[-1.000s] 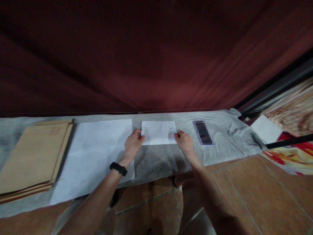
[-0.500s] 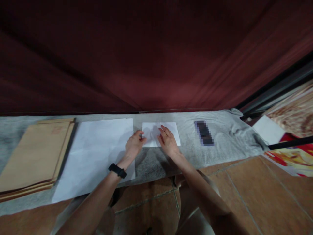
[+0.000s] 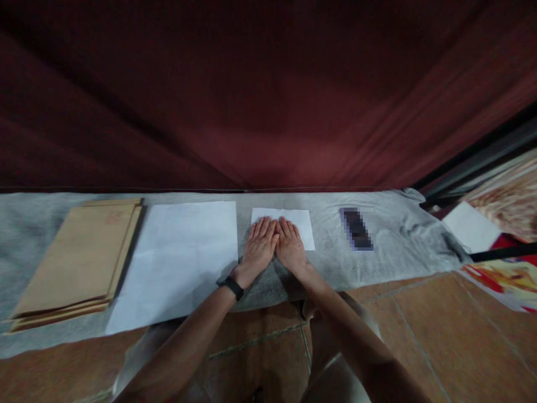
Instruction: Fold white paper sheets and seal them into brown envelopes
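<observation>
A small white sheet of paper lies on the grey cloth in front of me, partly hidden under my hands. Palm down on its left part rests my left hand, fingers stretched out, a black band on the wrist. Right beside it, my right hand lies flat on the middle of the paper, its fingers extended. The two hands touch or nearly touch at the thumbs. To the left is a larger stack or sheet of white paper, close to my left wrist.
Brown paper envelopes are stacked at the far left. A pixelated dark phone-like object lies to the right on the grey cloth. A dark red curtain hangs behind. Tiled floor runs below the front edge.
My left hand has moved right onto the small paper and flattened beside the right. My right hand has flattened too. The view has shifted slightly.
</observation>
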A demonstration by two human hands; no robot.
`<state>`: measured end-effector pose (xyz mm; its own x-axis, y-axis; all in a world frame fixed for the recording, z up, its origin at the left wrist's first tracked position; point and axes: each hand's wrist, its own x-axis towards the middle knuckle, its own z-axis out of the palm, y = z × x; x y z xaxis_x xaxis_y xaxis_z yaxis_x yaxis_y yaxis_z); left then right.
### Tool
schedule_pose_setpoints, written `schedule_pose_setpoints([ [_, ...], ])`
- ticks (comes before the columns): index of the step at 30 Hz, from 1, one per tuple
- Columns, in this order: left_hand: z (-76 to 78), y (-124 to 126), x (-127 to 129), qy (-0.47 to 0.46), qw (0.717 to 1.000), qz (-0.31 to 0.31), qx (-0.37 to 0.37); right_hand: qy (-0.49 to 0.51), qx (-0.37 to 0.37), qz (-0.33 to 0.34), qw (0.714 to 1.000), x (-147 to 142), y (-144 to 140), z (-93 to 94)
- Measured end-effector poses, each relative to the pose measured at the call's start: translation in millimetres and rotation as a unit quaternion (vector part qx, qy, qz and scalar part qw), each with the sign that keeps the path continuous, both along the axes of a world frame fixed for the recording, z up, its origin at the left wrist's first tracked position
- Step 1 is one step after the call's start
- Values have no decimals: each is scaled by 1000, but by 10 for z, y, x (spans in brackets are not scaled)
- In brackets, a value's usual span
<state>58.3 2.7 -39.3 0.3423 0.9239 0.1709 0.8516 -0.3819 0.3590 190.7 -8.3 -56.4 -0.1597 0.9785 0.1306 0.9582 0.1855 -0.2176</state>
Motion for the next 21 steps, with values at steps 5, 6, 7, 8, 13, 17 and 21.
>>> schedule_pose_setpoints([
  [5,-185,8,86,31,999,31,-8,3,3,-4,1000,38,50,-26],
  [6,-204,10,86,33,999,33,-4,-1,6,-3,1000,50,68,-32],
  [7,-219,11,84,35,999,36,0,-5,9,-3,1000,63,90,-38],
  [8,-230,10,80,37,999,39,2,-8,12,-6,1000,79,115,-43],
  [13,-249,-7,32,37,998,48,7,-11,15,-41,999,210,255,-65],
  [17,-254,-8,-39,28,998,62,8,-16,15,-81,997,431,313,-102],
  [21,-270,4,-130,26,997,71,16,-22,26,-122,992,656,299,-117],
])
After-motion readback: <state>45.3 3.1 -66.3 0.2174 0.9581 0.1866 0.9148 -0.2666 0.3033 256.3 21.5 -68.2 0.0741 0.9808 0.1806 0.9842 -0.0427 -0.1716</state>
